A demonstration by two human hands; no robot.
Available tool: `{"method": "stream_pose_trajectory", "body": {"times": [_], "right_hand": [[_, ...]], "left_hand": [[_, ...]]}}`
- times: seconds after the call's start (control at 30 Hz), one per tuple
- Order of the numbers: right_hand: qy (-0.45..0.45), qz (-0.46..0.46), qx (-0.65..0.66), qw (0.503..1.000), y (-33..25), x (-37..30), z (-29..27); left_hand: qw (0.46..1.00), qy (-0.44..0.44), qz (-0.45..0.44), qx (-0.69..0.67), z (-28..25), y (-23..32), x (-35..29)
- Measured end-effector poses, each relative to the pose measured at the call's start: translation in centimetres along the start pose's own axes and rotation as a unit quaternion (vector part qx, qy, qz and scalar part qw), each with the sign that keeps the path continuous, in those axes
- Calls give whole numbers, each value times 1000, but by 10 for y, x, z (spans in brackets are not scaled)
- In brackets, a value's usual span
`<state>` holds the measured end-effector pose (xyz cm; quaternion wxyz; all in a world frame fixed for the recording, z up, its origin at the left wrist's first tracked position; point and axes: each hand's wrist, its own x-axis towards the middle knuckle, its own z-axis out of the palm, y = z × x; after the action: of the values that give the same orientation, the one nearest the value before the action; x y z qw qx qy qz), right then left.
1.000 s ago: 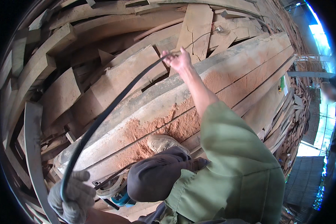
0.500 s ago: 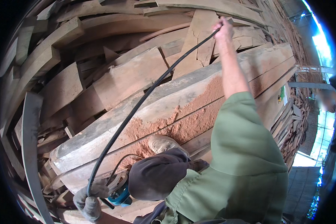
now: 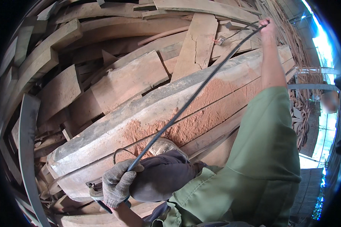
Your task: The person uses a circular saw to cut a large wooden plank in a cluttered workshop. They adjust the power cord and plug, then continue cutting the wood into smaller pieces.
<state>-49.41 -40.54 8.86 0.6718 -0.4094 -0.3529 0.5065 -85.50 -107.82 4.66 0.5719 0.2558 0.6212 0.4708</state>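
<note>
A black cable (image 3: 195, 95) runs taut and slanting between my hands, across the sawdust-covered planks. My left hand (image 3: 118, 182), in a grey knitted glove, is closed round its lower end. At the far upper right, my bare right hand (image 3: 267, 26) grips the cable, and a thinner length trails back from it to a small pale block (image 3: 219, 40), perhaps a plug, with a reddish wire. A power tool (image 3: 96, 193) with a metal guard sits beside and behind my left hand, mostly hidden. A thin loop of cord (image 3: 123, 150) rises near it.
Large timber planks (image 3: 102, 125) lie under me, with reddish sawdust (image 3: 193, 126) heaped along their seams. My shoe (image 3: 165, 146) stands on them. Curved boards (image 3: 49, 56) pile up left and beyond; an upright board (image 3: 28, 143) leans at the left. A person (image 3: 329, 102) appears blurred at far right.
My right hand has moved right with the cable, and my left hand has come up and right, in front of the power tool. The pale block has come into view.
</note>
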Motion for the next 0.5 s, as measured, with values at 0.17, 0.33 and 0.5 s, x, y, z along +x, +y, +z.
{"method": "stream_pose_trajectory", "body": {"times": [0.17,0.33,0.5], "right_hand": [[-57,-41,23,997,-63,19,9],[-209,-37,-43,976,-106,15,58],[-317,-21,-53,947,-106,-39,135]], "left_hand": [[999,1,11,49,11,4,5],[999,10,10,41,12,2,7],[998,56,-1,25,10,-4,0]]}}
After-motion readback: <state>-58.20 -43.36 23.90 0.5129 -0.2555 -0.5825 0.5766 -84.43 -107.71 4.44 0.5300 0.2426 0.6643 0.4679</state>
